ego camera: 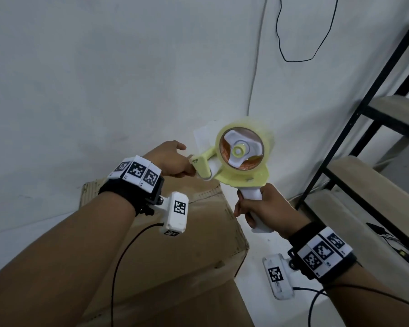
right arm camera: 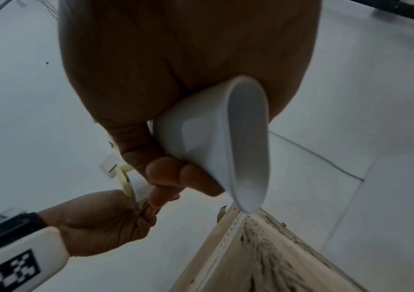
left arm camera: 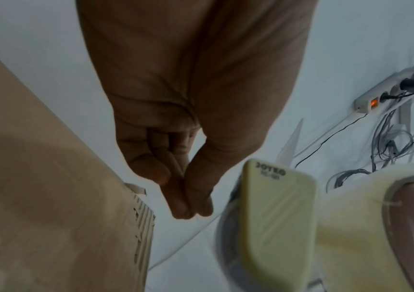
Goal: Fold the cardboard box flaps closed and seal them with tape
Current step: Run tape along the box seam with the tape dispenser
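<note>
A brown cardboard box (ego camera: 175,232) stands on the white floor below my hands, its top flaps lying flat. My right hand (ego camera: 257,208) grips the white handle (right arm camera: 213,138) of a yellow tape dispenser (ego camera: 241,161) that carries a roll of clear tape, held above the box's far right corner. My left hand (ego camera: 189,169) is at the dispenser's front end. In the left wrist view its thumb and forefinger (left arm camera: 192,211) pinch together on the thin clear tape end beside the dispenser's yellow guard (left arm camera: 276,217). The box edge (left arm camera: 51,217) lies just to their left.
A black metal shelf with wooden boards (ego camera: 376,114) stands at the right. A power strip (left arm camera: 388,92) with tangled cables lies on the floor beyond the dispenser. A black cable (ego camera: 279,31) hangs on the white wall. A small dark device (ego camera: 378,231) lies under the shelf.
</note>
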